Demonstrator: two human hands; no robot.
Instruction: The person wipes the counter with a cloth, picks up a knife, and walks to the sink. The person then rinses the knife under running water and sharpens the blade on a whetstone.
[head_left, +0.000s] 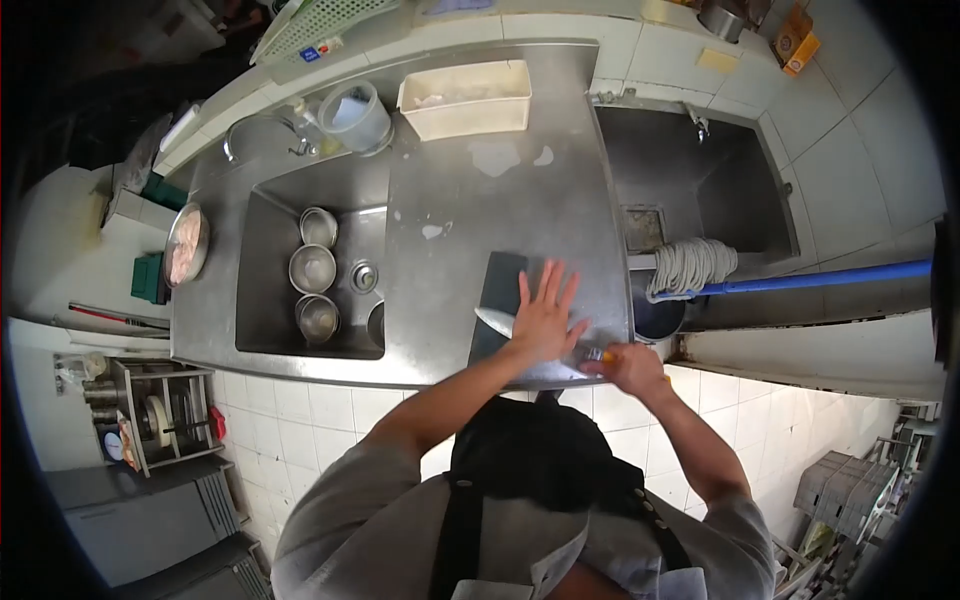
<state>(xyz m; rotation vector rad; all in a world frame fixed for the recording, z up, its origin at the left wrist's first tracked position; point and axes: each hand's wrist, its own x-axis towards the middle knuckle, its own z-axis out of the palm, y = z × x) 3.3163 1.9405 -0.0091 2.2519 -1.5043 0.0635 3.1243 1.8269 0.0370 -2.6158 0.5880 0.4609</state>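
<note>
A knife lies across a dark, flat rectangular block, which looks like a sharpening stone, near the front edge of the steel counter. My left hand rests flat over the blade with its fingers spread, hiding the blade's middle; only the tip end shows on the left. Wrapped round the knife's yellow handle is my right hand, close to the counter's front right corner.
Left of me, a sink holds several metal bowls. Behind stand a cream tub and a clear bucket. A metal bowl of pale meat sits far left. On the right are a second sink and a mop with a blue pole.
</note>
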